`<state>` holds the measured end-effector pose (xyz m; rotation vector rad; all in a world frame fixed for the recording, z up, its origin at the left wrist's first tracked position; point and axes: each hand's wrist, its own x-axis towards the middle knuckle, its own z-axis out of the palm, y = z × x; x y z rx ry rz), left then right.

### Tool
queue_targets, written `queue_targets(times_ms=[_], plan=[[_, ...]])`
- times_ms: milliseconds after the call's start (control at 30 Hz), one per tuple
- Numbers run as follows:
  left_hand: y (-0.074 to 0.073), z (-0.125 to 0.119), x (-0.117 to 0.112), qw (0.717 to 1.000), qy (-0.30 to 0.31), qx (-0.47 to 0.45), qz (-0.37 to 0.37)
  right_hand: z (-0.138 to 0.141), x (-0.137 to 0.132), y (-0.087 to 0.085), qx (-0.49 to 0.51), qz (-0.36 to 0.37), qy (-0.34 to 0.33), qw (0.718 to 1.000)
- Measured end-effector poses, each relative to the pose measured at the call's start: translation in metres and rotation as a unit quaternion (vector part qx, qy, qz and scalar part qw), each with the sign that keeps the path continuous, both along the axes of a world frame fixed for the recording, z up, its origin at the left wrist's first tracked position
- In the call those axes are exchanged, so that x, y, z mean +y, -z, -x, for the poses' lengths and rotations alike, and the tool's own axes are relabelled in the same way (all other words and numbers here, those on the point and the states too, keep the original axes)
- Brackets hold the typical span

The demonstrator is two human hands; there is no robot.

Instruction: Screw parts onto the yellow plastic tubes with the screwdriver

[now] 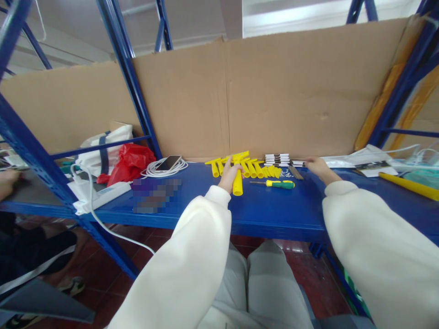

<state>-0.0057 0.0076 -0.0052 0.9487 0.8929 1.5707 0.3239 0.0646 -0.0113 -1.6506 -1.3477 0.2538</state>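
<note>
My left hand (230,176) is closed around a yellow T-shaped plastic handle (238,185), its hollow round end pointing toward me. Behind and beside it stands a row of similar yellow handles (253,170), with small flat yellow pieces (272,172) at the row's right end. My right hand (319,168) reaches to the back of the shelf, its fingers pinched at the end of a small white-and-black strip (297,163). Left of that strip lies a stack of white strips with black bands (276,160). A screwdriver (280,184) with a yellow-green grip lies in front.
The blue shelf (274,212) is backed by cardboard (274,91). Leftward are a phone (169,163) on a coiled white cable, a red bag (128,163) and a power strip (103,196). A long yellow piece (409,186) lies right. Another person's hand (7,183) is far left.
</note>
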Motion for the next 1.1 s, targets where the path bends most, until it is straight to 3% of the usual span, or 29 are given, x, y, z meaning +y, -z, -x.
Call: queue_targets(times_ms=[67, 167, 300, 400, 533, 700, 800, 967, 1100], plan=[[0.001, -0.001, 0.001, 1.0, 0.004, -0.004, -0.009, 0.011, -0.002, -0.005, -0.035, -0.002, -0.015, 0.999], [0.001, -0.001, 0.001, 1.0, 0.003, 0.018, -0.009, 0.037, -0.014, -0.016, -0.103, 0.013, -0.113, 0.988], [0.0, -0.001, 0.002, 0.999, 0.01, 0.037, 0.005, 0.067, -0.035, -0.025, -0.181, 0.05, -0.252, 0.949], [-0.001, 0.0, 0.002, 0.998, 0.047, 0.035, 0.022, 0.074, -0.042, -0.023, -0.219, 0.091, -0.306, 0.922], [-0.002, 0.003, -0.003, 0.987, 0.136, 0.077, 0.033, 0.071, -0.038, -0.01, -0.248, 0.104, -0.299, 0.915], [-0.004, 0.006, -0.009, 0.962, 0.202, 0.183, 0.016, 0.068, -0.037, 0.0, -0.318, 0.047, -0.27, 0.907], [-0.005, 0.008, -0.009, 0.951, 0.222, 0.214, 0.025, 0.067, -0.042, -0.001, -0.36, 0.034, -0.251, 0.898], [-0.005, 0.008, -0.007, 0.948, 0.213, 0.231, 0.04, 0.069, -0.046, -0.003, -0.382, 0.004, -0.179, 0.907], [-0.005, 0.008, -0.008, 0.948, 0.213, 0.233, 0.047, 0.073, -0.047, -0.002, -0.381, -0.018, -0.169, 0.909]])
